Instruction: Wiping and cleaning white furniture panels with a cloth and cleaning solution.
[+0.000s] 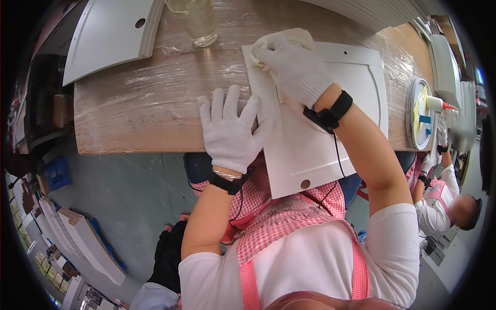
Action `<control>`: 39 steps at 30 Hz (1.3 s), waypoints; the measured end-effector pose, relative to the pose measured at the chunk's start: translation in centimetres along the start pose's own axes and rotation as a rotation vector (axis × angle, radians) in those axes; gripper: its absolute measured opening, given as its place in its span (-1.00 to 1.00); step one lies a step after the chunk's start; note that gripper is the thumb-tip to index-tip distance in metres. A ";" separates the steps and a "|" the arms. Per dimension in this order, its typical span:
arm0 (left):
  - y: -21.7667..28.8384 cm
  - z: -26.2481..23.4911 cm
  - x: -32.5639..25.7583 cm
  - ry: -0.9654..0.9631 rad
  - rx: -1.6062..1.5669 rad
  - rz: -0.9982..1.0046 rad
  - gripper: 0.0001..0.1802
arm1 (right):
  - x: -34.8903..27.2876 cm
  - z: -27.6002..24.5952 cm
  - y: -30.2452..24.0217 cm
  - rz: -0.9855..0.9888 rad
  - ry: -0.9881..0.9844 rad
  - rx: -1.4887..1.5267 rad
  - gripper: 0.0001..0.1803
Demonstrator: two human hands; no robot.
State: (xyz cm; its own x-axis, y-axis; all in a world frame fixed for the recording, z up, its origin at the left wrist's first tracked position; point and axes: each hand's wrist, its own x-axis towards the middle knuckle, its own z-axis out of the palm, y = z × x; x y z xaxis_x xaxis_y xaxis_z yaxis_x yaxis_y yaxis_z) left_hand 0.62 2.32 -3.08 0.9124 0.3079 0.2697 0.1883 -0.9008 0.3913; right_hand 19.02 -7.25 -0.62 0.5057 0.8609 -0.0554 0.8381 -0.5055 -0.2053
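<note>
A white panel (305, 147) with a raised frame and a small round hole lies in front of me, its near end jutting over the table edge. My right hand (297, 67), in a white knitted glove, presses a cream cloth (289, 37) onto the panel's far left part, fingers curled over it. My left hand (230, 126), gloved the same way, is spread flat at the panel's left edge, its thumb resting on the panel and its fingers over the plastic-wrapped tabletop. Nothing is in the left hand.
The table (119, 113) is wrapped in clear film. A clear cup of pale liquid (195, 23) stands at the back, with stacked white panels (111, 33) left of it. On the right are a round lid (417, 111) and a glue bottle (436, 105). A co-worker (439, 201) sits far right.
</note>
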 end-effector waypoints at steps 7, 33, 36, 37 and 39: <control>-0.4 1.6 -0.4 0.079 0.117 0.021 -0.63 | -7.3 -0.8 -5.4 0.089 -0.099 -0.023 -0.55; 5.4 0.9 -0.1 -0.401 0.346 -0.215 0.07 | -35.4 -1.6 11.7 0.934 0.361 -0.107 -0.69; 3.0 0.7 -0.9 -0.400 0.312 -0.233 0.03 | -35.3 -2.1 12.0 0.692 0.540 -0.129 -0.67; 1.9 0.4 -1.6 -0.436 0.346 -0.228 0.01 | -33.2 -3.2 7.9 0.758 0.378 -0.011 -0.62; 0.7 0.1 -2.3 -0.462 0.372 -0.212 0.00 | -32.2 -1.0 4.2 0.489 0.069 0.017 -0.61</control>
State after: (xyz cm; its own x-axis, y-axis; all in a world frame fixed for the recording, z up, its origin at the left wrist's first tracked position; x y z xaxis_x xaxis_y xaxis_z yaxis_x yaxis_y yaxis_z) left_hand -1.29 0.95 -3.53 0.8886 0.4022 -0.2206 0.4202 -0.9066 0.0396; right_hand 6.46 -37.12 1.30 0.8517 0.5173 -0.0845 0.4963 -0.8478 -0.1870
